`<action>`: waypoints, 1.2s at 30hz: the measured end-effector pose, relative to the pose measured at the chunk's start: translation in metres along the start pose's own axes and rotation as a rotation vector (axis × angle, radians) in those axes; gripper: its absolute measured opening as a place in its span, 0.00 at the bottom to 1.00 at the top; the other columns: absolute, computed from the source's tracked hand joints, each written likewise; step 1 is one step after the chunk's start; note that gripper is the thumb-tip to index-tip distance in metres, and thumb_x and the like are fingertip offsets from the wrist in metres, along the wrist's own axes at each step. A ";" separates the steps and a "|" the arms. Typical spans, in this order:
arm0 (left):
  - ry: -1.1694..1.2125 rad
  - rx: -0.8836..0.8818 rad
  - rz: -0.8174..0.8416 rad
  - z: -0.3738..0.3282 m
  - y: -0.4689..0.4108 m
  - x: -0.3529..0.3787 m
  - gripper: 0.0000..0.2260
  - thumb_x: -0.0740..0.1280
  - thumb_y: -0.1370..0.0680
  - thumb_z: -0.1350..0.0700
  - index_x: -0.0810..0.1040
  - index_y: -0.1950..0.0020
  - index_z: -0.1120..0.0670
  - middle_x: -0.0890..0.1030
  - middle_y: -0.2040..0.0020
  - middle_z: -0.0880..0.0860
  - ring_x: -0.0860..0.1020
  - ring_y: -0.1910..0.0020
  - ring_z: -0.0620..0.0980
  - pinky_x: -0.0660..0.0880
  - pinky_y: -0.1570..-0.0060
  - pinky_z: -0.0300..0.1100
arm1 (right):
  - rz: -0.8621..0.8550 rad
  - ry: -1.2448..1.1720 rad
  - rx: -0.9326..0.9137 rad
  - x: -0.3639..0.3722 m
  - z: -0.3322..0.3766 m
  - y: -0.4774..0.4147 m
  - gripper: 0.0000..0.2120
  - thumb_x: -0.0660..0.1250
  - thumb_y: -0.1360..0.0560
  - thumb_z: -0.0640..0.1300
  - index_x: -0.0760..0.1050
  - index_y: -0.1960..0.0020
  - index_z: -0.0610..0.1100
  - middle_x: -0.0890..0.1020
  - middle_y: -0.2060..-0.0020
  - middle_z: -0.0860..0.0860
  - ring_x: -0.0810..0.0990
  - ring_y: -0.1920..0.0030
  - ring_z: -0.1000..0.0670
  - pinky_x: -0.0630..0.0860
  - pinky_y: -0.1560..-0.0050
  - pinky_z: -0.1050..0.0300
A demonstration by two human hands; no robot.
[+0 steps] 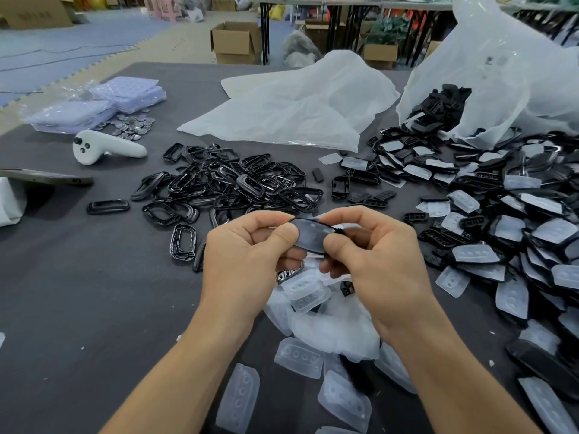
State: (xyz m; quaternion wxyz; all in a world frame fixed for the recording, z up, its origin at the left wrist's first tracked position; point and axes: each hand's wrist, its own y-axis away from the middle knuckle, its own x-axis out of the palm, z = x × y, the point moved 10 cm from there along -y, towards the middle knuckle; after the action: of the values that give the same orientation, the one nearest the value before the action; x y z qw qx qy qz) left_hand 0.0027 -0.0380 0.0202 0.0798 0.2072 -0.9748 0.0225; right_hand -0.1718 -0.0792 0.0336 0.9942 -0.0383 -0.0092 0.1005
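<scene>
Pinching a black shell (pixel 310 238) at both ends: left hand (pixel 244 255) thumb on top, right hand (pixel 376 255) the same. Held above the grey table (pixel 94 292), just over clear pads (pixel 305 292), near black frames (pixel 225 183). Lettering on far box (pixel 37 10) too blurred to read.

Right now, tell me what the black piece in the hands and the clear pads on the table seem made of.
black piece: likely hard moulded plastic, semi-gloss; light glints off it.
clear pads: probably soft silicone, frosted, translucent, with moulded dimples.
</scene>
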 end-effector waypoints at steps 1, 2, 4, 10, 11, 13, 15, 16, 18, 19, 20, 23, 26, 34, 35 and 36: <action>0.000 -0.007 0.013 0.001 0.000 0.000 0.07 0.72 0.22 0.67 0.85 0.55 0.56 0.86 0.66 0.59 0.84 0.69 0.50 0.80 0.67 0.37 | -0.017 -0.007 -0.008 -0.002 0.001 0.000 0.14 0.69 0.23 0.29 0.85 0.53 0.47 0.84 0.68 0.45 0.82 0.70 0.48 0.79 0.66 0.59; -0.005 -0.011 0.026 0.001 0.000 0.001 0.08 0.72 0.23 0.68 0.85 0.55 0.56 0.86 0.66 0.59 0.84 0.69 0.50 0.80 0.67 0.38 | -0.031 -0.014 -0.014 -0.003 0.001 0.000 0.14 0.68 0.22 0.29 0.85 0.53 0.47 0.85 0.68 0.45 0.83 0.69 0.48 0.80 0.66 0.58; -0.047 -0.005 0.055 0.000 -0.001 0.001 0.10 0.72 0.24 0.69 0.86 0.55 0.53 0.85 0.66 0.60 0.83 0.69 0.50 0.80 0.67 0.38 | -0.050 -0.028 -0.018 -0.005 0.002 -0.001 0.15 0.67 0.21 0.30 0.86 0.54 0.47 0.85 0.67 0.45 0.83 0.69 0.48 0.81 0.65 0.58; -0.260 0.066 0.171 -0.005 0.002 0.012 0.10 0.73 0.30 0.58 0.86 0.52 0.45 0.85 0.68 0.53 0.79 0.71 0.49 0.79 0.67 0.41 | -0.017 -0.010 -0.004 -0.002 0.002 -0.002 0.16 0.65 0.19 0.32 0.87 0.54 0.47 0.87 0.62 0.45 0.84 0.66 0.45 0.82 0.64 0.57; -0.281 0.073 0.190 -0.005 0.002 0.014 0.11 0.73 0.31 0.57 0.86 0.52 0.44 0.85 0.67 0.53 0.79 0.71 0.48 0.79 0.67 0.41 | -0.008 0.000 -0.005 -0.001 0.001 -0.002 0.16 0.66 0.20 0.32 0.87 0.55 0.47 0.87 0.62 0.45 0.85 0.65 0.45 0.83 0.63 0.56; -0.288 0.071 0.217 -0.004 0.002 0.016 0.11 0.74 0.30 0.61 0.87 0.53 0.45 0.86 0.66 0.53 0.79 0.71 0.47 0.79 0.67 0.41 | 0.016 0.051 -0.025 0.003 0.003 -0.001 0.14 0.69 0.22 0.32 0.87 0.55 0.48 0.87 0.61 0.45 0.86 0.61 0.44 0.84 0.60 0.52; -0.271 0.059 0.211 -0.002 0.000 0.013 0.13 0.75 0.28 0.66 0.87 0.54 0.47 0.85 0.66 0.54 0.78 0.71 0.48 0.78 0.68 0.39 | 0.041 0.110 -0.046 0.006 0.005 0.001 0.14 0.72 0.26 0.32 0.87 0.55 0.50 0.87 0.60 0.46 0.87 0.59 0.43 0.85 0.56 0.47; -0.261 0.054 0.205 -0.001 0.000 0.012 0.14 0.75 0.27 0.68 0.87 0.54 0.48 0.85 0.67 0.54 0.78 0.72 0.48 0.77 0.68 0.39 | 0.047 0.129 -0.049 0.006 0.005 0.001 0.15 0.73 0.28 0.31 0.87 0.54 0.50 0.87 0.59 0.47 0.87 0.58 0.44 0.85 0.54 0.47; -0.245 0.049 0.198 -0.001 0.000 0.011 0.13 0.75 0.27 0.68 0.87 0.54 0.48 0.85 0.67 0.54 0.78 0.72 0.48 0.77 0.68 0.39 | 0.050 0.149 -0.046 0.007 0.004 0.002 0.17 0.74 0.29 0.28 0.86 0.53 0.50 0.88 0.59 0.49 0.87 0.59 0.47 0.85 0.53 0.49; -0.240 0.049 0.197 -0.002 0.000 0.012 0.13 0.76 0.27 0.68 0.88 0.55 0.48 0.85 0.67 0.54 0.78 0.72 0.48 0.77 0.68 0.39 | 0.048 0.153 -0.043 0.006 0.003 0.002 0.18 0.74 0.30 0.27 0.86 0.53 0.50 0.88 0.60 0.50 0.87 0.60 0.47 0.85 0.53 0.49; -0.237 0.050 0.195 -0.002 0.000 0.012 0.13 0.76 0.27 0.68 0.88 0.55 0.48 0.85 0.67 0.54 0.78 0.72 0.48 0.77 0.68 0.38 | 0.039 0.155 -0.039 0.006 0.003 0.001 0.18 0.74 0.30 0.27 0.86 0.53 0.50 0.88 0.61 0.50 0.87 0.61 0.46 0.85 0.54 0.48; -0.213 0.047 0.175 -0.002 0.000 0.012 0.13 0.75 0.27 0.69 0.87 0.55 0.49 0.85 0.68 0.55 0.78 0.73 0.48 0.76 0.69 0.39 | -0.013 0.116 -0.035 0.000 0.001 0.000 0.20 0.72 0.29 0.26 0.85 0.51 0.50 0.88 0.60 0.49 0.87 0.64 0.47 0.85 0.57 0.52; -0.169 0.037 0.160 -0.002 0.000 0.012 0.13 0.75 0.26 0.70 0.87 0.56 0.51 0.85 0.68 0.55 0.77 0.74 0.49 0.76 0.70 0.39 | -0.042 0.054 -0.035 -0.002 0.001 0.001 0.21 0.69 0.29 0.23 0.86 0.52 0.49 0.88 0.60 0.48 0.87 0.64 0.46 0.84 0.60 0.57; -0.167 0.042 0.171 0.001 0.004 0.017 0.11 0.76 0.27 0.69 0.88 0.56 0.52 0.84 0.69 0.56 0.77 0.73 0.48 0.76 0.70 0.38 | -0.093 0.109 -0.082 -0.005 0.005 0.004 0.06 0.73 0.28 0.39 0.85 0.58 0.51 0.87 0.65 0.49 0.87 0.63 0.45 0.84 0.63 0.52; -0.170 0.046 0.177 0.001 0.005 0.019 0.11 0.76 0.27 0.68 0.88 0.56 0.51 0.84 0.68 0.56 0.77 0.73 0.48 0.76 0.71 0.37 | -0.106 0.156 -0.091 -0.005 0.005 0.005 0.04 0.76 0.29 0.43 0.85 0.59 0.51 0.86 0.66 0.50 0.87 0.64 0.46 0.84 0.63 0.50; -0.174 0.052 0.180 0.001 0.005 0.020 0.12 0.77 0.27 0.68 0.88 0.56 0.50 0.84 0.68 0.55 0.77 0.74 0.48 0.76 0.71 0.37 | -0.121 0.195 -0.097 -0.005 0.005 0.006 0.04 0.78 0.29 0.44 0.84 0.59 0.52 0.86 0.66 0.50 0.86 0.64 0.46 0.84 0.63 0.48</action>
State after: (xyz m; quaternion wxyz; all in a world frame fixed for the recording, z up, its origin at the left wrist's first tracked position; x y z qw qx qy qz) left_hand -0.0176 -0.0413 0.0227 -0.0127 0.1219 -0.9918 0.0366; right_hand -0.1777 -0.0742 0.0378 0.9916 -0.0952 0.0803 0.0358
